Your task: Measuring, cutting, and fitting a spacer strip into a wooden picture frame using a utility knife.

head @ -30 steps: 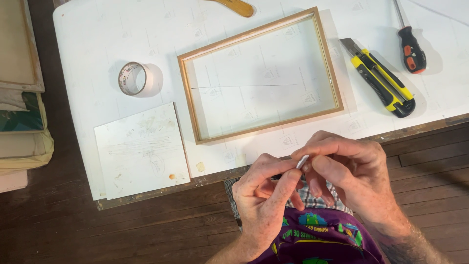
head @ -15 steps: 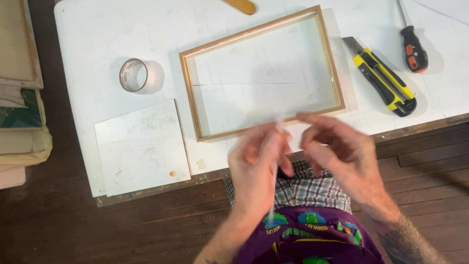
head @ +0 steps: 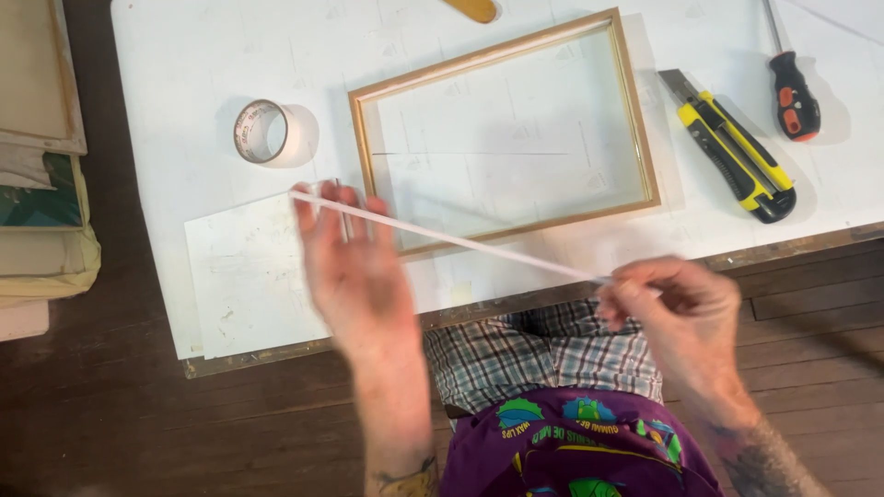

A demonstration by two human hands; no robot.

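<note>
Thin white strip [head: 451,237] stretched taut between both hands, above the near edge of the white work board [head: 184,55]. Could be tape or paper; cannot tell which.

Left hand [head: 354,267]: fingers extended and fairly spread, the strip's far-left end caught at the fingertips [head: 308,198]. Exact pinch not clear from the back of the hand. It hovers over the right edge of a square white card [head: 244,276].

Right hand [head: 677,308]: fingers curled together, pinching the strip's near-right end between thumb and fingers, just off the board's near edge, over the lap.

Long axis: diagonal, running from far-left at the left hand down to near-right at the right hand. It crosses the near-left corner of the wooden picture frame [head: 502,124], which lies just beyond the strip's middle. Both hands are about equally close to the frame; the left sits beside its left rail.

Change from a second ago: the hands were close together at the near edge, working something small. Half a second ago they were parting, blurred. Now well apart, strip fully drawn out.

Around: tape roll [head: 261,131] far-left, yellow utility knife [head: 732,147] and orange-handled screwdriver [head: 792,87] to the right, stacked canvases [head: 37,138] at the left edge.
</note>
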